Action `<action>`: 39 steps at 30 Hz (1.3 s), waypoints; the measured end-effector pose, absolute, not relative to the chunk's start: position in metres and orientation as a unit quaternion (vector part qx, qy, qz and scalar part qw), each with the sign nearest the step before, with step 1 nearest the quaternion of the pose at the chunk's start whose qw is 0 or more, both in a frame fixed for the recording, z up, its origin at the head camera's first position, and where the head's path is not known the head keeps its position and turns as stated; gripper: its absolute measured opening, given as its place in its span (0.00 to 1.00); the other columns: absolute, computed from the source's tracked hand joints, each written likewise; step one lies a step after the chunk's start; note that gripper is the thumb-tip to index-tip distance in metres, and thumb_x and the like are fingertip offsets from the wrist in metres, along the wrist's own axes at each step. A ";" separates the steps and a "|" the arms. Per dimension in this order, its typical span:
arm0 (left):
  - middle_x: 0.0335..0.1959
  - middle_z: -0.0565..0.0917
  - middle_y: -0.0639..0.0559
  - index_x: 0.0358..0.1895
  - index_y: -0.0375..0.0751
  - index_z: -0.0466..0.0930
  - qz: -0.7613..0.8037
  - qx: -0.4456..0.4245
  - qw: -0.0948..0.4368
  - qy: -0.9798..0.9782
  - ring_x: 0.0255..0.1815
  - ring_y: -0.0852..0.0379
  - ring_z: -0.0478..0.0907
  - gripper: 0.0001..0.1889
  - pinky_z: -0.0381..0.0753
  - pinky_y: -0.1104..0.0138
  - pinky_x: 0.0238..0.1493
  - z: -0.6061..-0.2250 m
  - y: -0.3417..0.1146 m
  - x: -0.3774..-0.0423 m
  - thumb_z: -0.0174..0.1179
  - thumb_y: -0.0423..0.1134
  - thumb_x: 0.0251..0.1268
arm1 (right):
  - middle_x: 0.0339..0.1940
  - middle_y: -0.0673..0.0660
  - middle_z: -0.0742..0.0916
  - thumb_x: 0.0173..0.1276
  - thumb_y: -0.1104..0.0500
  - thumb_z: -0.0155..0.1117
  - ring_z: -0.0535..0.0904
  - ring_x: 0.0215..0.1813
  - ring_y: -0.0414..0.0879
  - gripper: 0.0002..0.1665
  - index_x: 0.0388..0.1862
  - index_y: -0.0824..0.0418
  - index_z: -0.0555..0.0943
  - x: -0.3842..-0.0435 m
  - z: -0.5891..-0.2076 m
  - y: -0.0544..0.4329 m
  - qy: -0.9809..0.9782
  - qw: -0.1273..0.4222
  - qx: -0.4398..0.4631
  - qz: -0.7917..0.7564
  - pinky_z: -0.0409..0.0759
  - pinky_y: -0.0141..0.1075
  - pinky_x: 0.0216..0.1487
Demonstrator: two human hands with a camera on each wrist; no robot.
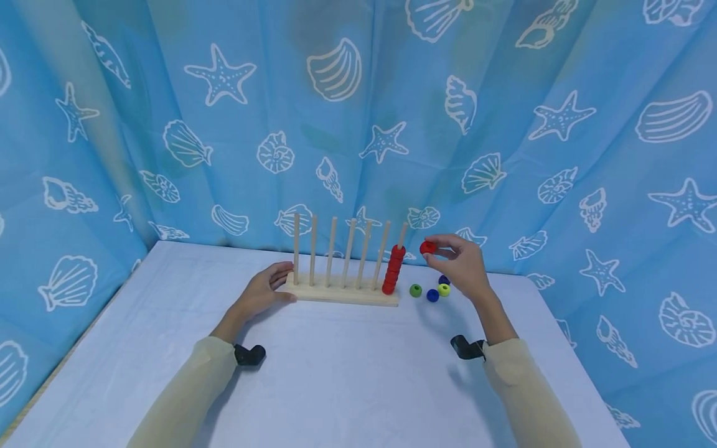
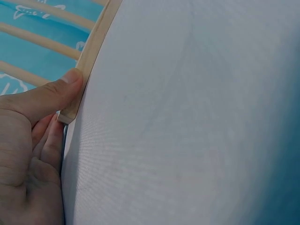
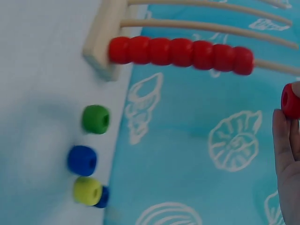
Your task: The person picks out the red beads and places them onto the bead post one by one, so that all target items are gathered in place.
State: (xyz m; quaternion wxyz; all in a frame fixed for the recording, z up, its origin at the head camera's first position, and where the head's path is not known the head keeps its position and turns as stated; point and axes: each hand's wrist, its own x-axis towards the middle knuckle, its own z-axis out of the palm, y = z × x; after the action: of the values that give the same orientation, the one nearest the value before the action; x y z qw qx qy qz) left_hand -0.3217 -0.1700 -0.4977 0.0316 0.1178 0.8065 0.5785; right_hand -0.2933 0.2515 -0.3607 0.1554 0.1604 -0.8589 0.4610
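Observation:
A wooden peg rack (image 1: pixel 342 295) stands on the table with several upright pegs in its base. Several red beads (image 3: pixel 181 52) are stacked on its rightmost peg, whose tip stays bare. At the rack's left end my left hand (image 1: pixel 263 290) grips the base, thumb on the front face and fingers behind. My right hand (image 1: pixel 463 261) pinches a single red bead (image 1: pixel 428 247) in the air, right of the stacked peg and near the height of its top beads. In the right wrist view that bead's hole shows, and most of the hand lies outside the frame.
Below my right hand lie a green bead (image 1: pixel 415 290), a blue bead (image 1: pixel 432 295), a yellow bead (image 1: pixel 444 290) and another blue bead (image 1: pixel 444 280). A white cloth covers the table (image 1: pixel 358 373). A blue curtain (image 1: pixel 358 112) with shell prints hangs right behind it.

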 end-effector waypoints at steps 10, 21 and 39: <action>0.69 0.69 0.43 0.72 0.39 0.62 0.580 0.118 0.032 0.805 0.70 0.49 0.66 0.46 0.69 0.65 0.68 -0.496 -0.170 -0.322 0.75 0.29 0.47 | 0.51 0.55 0.85 0.60 0.60 0.73 0.83 0.50 0.49 0.22 0.54 0.61 0.83 -0.296 -0.338 0.224 -0.843 0.245 0.168 0.449 0.84 0.46 0.53; 0.70 0.68 0.43 0.72 0.39 0.61 0.580 0.111 0.036 0.806 0.70 0.50 0.66 0.46 0.69 0.66 0.68 -0.498 -0.170 -0.323 0.75 0.28 0.47 | 0.52 0.55 0.84 0.61 0.59 0.73 0.82 0.53 0.49 0.24 0.57 0.61 0.82 -0.306 -0.329 0.209 -0.837 0.236 0.174 0.463 0.84 0.43 0.54; 0.69 0.69 0.43 0.72 0.39 0.62 0.580 0.111 0.031 0.807 0.70 0.49 0.67 0.45 0.69 0.65 0.69 -0.496 -0.170 -0.322 0.75 0.29 0.47 | 0.52 0.56 0.85 0.62 0.59 0.72 0.82 0.51 0.49 0.24 0.57 0.64 0.81 -0.317 -0.340 0.198 -0.832 0.220 0.167 0.481 0.83 0.40 0.55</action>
State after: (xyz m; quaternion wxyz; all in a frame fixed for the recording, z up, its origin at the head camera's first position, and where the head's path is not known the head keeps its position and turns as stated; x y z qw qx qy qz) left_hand -0.3223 -0.1699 -0.4964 0.0310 0.1107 0.8065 0.5799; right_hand -0.3166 0.1980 -0.3397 0.2205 0.1674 -0.8318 0.4811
